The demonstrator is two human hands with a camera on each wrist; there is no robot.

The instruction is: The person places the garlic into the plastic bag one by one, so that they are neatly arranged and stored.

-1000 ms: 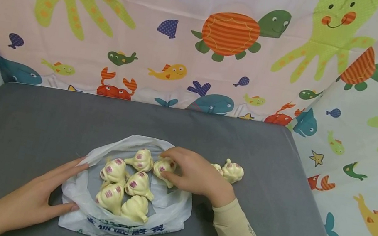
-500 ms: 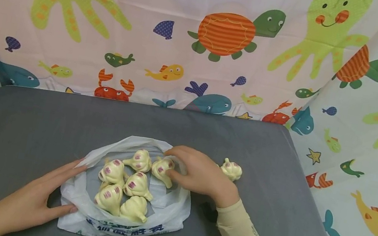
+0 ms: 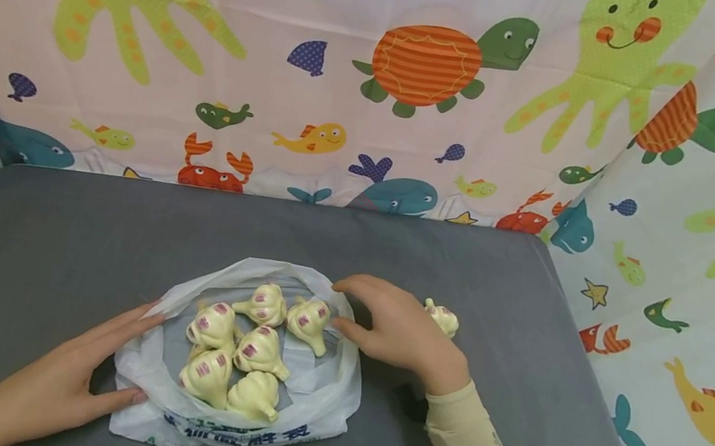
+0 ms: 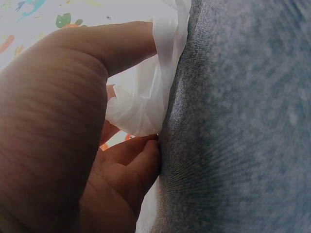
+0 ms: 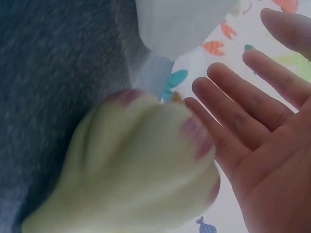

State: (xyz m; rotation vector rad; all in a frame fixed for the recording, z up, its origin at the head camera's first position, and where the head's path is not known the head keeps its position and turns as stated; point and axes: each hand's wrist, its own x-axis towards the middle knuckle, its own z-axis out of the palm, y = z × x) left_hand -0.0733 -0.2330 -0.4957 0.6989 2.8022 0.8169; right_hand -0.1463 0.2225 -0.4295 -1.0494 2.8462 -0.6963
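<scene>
Several garlic bulbs (image 3: 260,350), cream with purple patches, lie inside a white plastic bag (image 3: 227,433) whose mouth is spread wide. At the bag's left side rests my left hand (image 3: 78,357), its fingers along the outside and thumb at the front corner; the left wrist view shows thumb and fingertips against the plastic. My right hand (image 3: 399,330) is over the bag's right rim, holding nothing, its fingers extended in the right wrist view. Just right of its fingertips' bulb (image 3: 308,324) they hover. A large garlic bulb (image 5: 146,165) lies on the table beside this hand.
Beyond the right hand another garlic bulb (image 3: 443,319) sits on the grey table (image 3: 111,235), partly covered by the hand. Cloth printed with sea animals (image 3: 425,68) hangs behind and beside the table.
My right hand has let go of the garlic bulb at the bag's upper right and moved rightward to the rim. The left hand stays in place on the bag.
</scene>
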